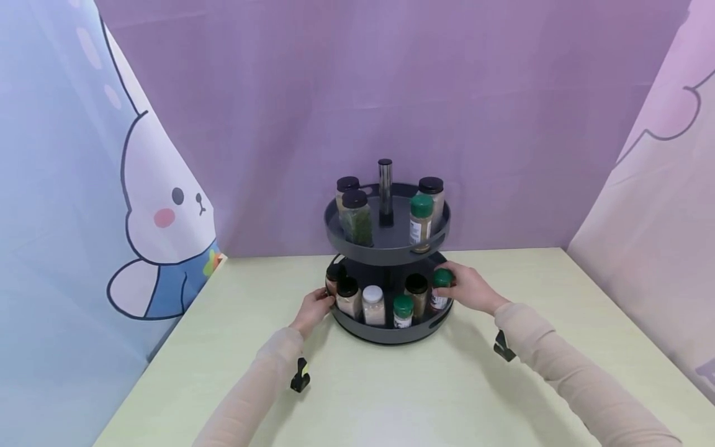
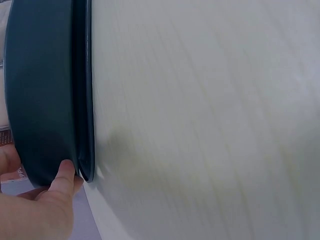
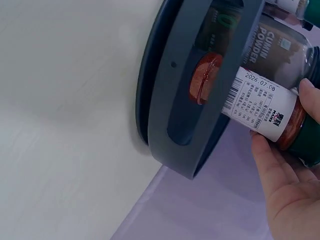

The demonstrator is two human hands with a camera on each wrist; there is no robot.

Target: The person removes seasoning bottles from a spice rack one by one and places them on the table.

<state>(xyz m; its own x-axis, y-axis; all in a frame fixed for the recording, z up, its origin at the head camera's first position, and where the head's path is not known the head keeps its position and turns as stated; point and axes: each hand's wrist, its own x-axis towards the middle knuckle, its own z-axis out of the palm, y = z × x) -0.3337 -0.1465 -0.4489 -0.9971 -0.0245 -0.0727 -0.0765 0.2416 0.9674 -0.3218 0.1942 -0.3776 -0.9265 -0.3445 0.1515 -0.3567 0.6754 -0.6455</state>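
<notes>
Round, dark-grey 2-tier rack (image 1: 385, 255) near counter's (image 1: 391, 397) back edge. Left grip (image 1: 314, 310) pinches lower rim (image 2: 42, 100), likely steadying it; right grip (image 1: 470, 287) pinches green-capped, white-labelled red-spice jar (image 3: 262, 105) inside rack's right edge.

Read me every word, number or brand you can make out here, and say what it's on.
"2026.07.08": green-capped spice jar in the right hand; its brand mark and fine print are too small to read surely.
"CUMIN POWDER": clear jar beside it; smaller print unreadable.
Green "0" or "O": seen through the slot of the lower tray.
Reddish label by the left hand: unreadable.
Upper-tray jar labels: too small.
</notes>
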